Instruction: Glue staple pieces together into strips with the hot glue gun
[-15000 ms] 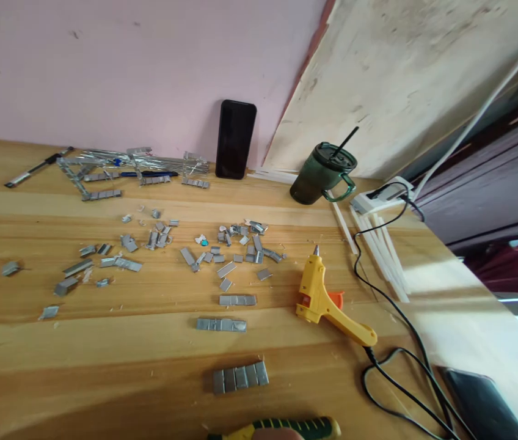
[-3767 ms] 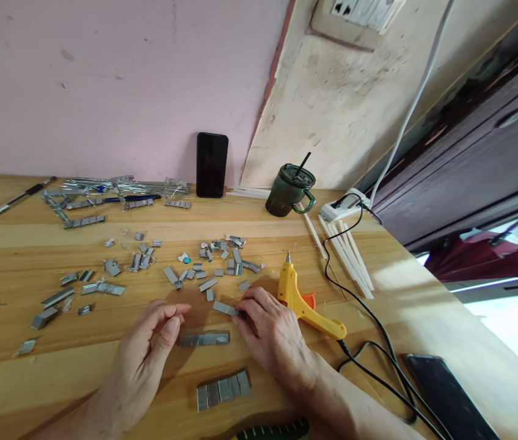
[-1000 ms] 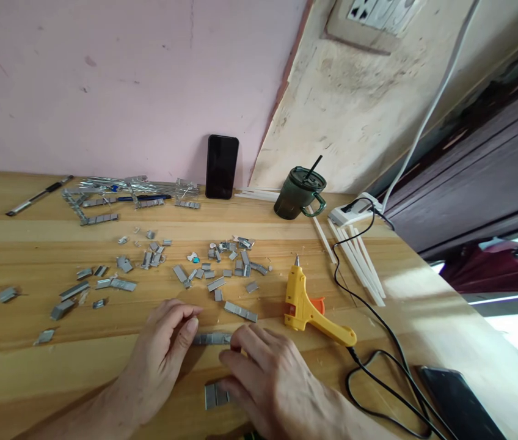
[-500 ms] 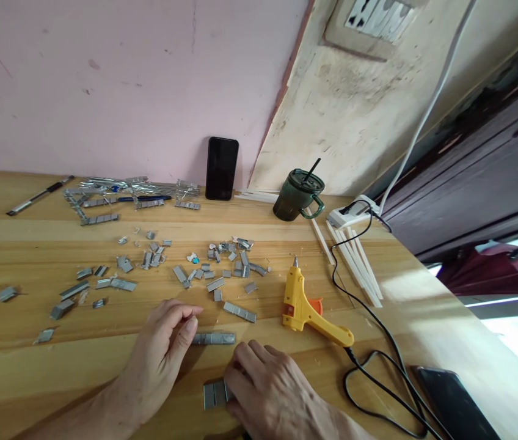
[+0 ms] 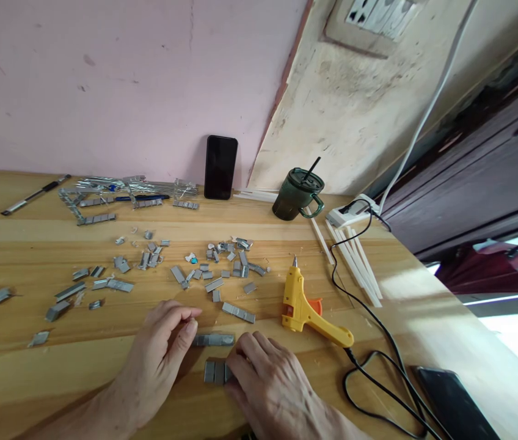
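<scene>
My right hand (image 5: 263,379) has its fingers closed on a short strip of grey metal-looking segments (image 5: 214,371), whose right end is hidden under them. A second grey segmented strip (image 5: 215,340) lies flat just beyond it. My left hand (image 5: 160,348) rests on its side at that strip's left end, fingers loosely curved and a gap between thumb and forefinger. The thumb covers the strip's end; I see nothing held there. Another grey strip (image 5: 238,312) lies farther out. Small loose grey pieces (image 5: 204,271) are scattered beyond both hands.
A yellow glue gun (image 5: 305,305) lies at the right, its black cord trailing past a dark phone (image 5: 454,400). White sticks (image 5: 355,266), a power strip (image 5: 353,211), a green mug (image 5: 298,194), an upright phone (image 5: 220,168), thin metal rods (image 5: 149,186) and a pen (image 5: 34,195) lie farther back.
My right hand has slid the short grey strip slightly away from me, closer to the second strip. My left hand has stayed about the same. The view has shifted a little.
</scene>
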The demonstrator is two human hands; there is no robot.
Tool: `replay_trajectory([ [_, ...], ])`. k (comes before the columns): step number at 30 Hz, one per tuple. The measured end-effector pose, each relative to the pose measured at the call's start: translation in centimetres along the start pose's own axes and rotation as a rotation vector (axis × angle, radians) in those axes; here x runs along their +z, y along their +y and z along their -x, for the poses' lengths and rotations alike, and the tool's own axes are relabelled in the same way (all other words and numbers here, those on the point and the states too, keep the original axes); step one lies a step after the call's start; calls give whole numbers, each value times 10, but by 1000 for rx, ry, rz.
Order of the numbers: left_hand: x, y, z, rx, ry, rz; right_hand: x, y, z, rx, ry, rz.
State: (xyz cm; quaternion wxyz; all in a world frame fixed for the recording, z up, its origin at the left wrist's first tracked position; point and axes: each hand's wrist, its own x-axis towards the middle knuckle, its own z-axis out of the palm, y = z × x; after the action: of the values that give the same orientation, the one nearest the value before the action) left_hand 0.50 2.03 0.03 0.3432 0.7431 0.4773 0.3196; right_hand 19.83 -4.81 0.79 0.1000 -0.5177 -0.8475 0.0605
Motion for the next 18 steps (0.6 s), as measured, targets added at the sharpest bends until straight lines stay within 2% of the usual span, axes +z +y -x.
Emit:
replay_trajectory([
  [5, 0, 1, 1, 9, 8, -9, -10, 3, -4, 24, 59, -49],
  [9, 0, 1, 1, 18, 6, -17, -17, 12, -9, 116, 134, -21],
  [18, 2, -1, -2, 127, -49, -192, -11, 18, -12, 195, 24, -48],
])
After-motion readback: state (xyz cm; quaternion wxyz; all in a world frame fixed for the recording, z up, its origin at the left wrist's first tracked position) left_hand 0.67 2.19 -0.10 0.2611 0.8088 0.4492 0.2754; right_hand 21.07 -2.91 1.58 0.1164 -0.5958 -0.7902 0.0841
